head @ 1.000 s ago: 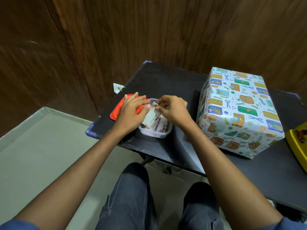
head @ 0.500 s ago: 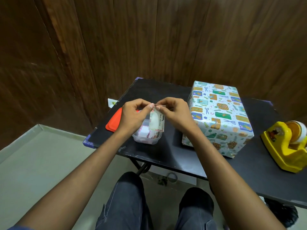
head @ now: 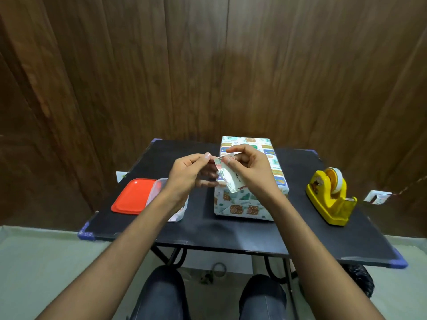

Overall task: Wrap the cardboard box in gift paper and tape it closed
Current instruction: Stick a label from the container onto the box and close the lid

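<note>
Wrapped box (head: 251, 197) on the black table (head: 231, 229), mid-surface, behind raised hands. Small printed card (head: 232, 181) pinched at its top edge by left hand (head: 187, 174) and right hand (head: 251, 172), close together. Clear tub (head: 159, 188) and red lid (head: 132, 196) at left. Yellow tape dispenser (head: 330, 197) well apart at right.

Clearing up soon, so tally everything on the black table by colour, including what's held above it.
Red: 1, the container lid
Clear: 1, the plastic container
Yellow: 1, the tape dispenser
Patterned: 1, the gift-wrapped box
White: 1, the gift tag sticker, pinched by both hands
Total: 5
</note>
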